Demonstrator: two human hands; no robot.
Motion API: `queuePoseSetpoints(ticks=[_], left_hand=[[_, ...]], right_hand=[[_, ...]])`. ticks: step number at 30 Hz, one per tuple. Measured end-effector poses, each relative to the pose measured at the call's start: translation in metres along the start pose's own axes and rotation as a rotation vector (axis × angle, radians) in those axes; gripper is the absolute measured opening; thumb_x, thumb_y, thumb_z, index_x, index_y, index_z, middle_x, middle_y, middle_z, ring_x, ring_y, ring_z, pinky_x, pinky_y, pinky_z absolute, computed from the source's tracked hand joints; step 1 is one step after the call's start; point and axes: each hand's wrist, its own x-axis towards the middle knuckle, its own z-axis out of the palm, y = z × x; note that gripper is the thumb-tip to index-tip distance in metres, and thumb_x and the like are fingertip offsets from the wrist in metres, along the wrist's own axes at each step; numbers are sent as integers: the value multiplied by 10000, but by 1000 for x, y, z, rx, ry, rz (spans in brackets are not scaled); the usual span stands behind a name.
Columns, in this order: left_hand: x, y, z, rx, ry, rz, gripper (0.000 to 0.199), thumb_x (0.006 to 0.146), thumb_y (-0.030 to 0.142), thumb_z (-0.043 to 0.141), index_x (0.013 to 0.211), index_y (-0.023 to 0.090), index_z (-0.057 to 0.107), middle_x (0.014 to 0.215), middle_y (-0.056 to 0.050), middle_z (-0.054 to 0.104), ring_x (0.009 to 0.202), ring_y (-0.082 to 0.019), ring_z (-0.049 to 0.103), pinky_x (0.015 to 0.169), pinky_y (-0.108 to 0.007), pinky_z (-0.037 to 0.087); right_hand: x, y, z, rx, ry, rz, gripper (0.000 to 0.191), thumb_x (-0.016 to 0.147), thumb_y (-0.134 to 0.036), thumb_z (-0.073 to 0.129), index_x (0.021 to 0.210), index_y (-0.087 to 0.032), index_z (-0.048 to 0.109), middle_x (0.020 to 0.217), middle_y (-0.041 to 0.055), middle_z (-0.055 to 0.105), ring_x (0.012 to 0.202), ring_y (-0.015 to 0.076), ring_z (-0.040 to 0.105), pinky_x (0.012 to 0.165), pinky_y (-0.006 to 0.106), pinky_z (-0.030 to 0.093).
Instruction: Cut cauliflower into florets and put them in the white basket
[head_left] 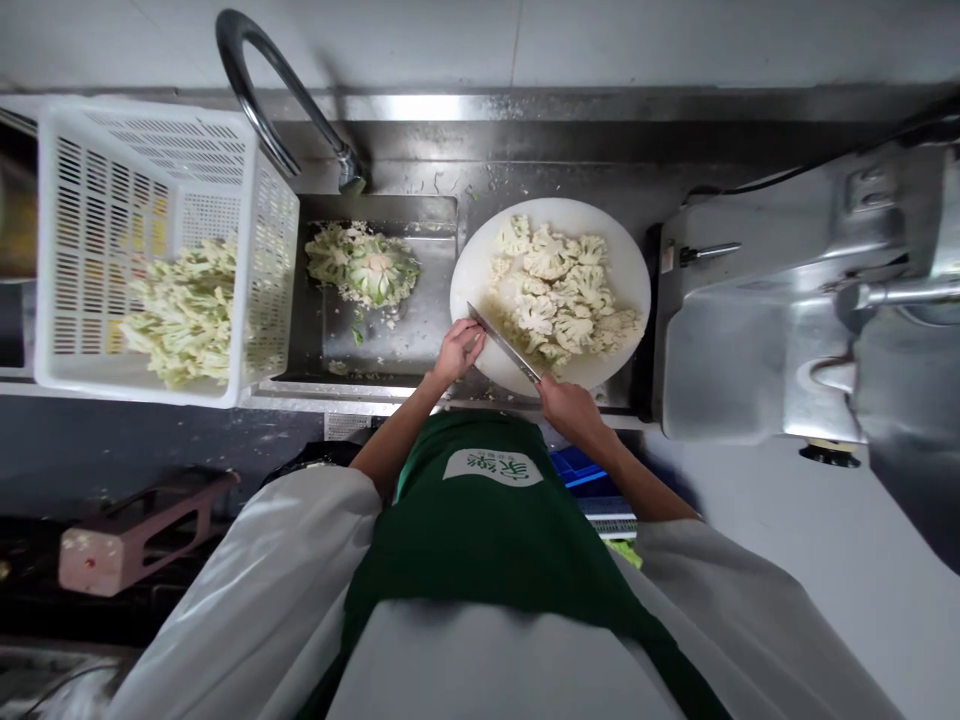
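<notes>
My right hand is wrapped round the handle of a kitchen knife, whose blade slants up and left over the round white cutting board. Close to the blade's tip, at the board's near left edge, my left hand is closed with its fingers curled together. What it holds, if anything, is too small to make out. Cut cauliflower florets lie spread over the middle and right of the board, some touching one another near the blade.
Left of the board, a steel sink holds cauliflower heads and scraps under a curved faucet. A white slatted basket with cauliflower pieces stands farther left. At right is a metal machine.
</notes>
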Motion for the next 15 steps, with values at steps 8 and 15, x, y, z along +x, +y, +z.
queuePoseSetpoints(ticks=[8, 15], left_hand=[[-6, -2, -7, 5, 45, -42, 187, 965, 355, 580, 905, 221, 697, 1017, -97, 697, 992, -216, 670, 920, -399, 570], [-8, -9, -17, 21, 35, 9, 170, 964, 331, 565, 905, 206, 665, 962, -84, 690, 948, -198, 664, 887, -359, 561]], right_hand=[[21, -9, 4, 71, 9, 32, 415, 1095, -369, 272, 1227, -145, 596, 1047, 180, 738, 1017, 294, 714, 839, 324, 469], [20, -10, -5, 103, 44, 26, 354, 1092, -356, 329, 1208, -151, 592, 1097, 169, 738, 1012, 264, 709, 840, 302, 461]])
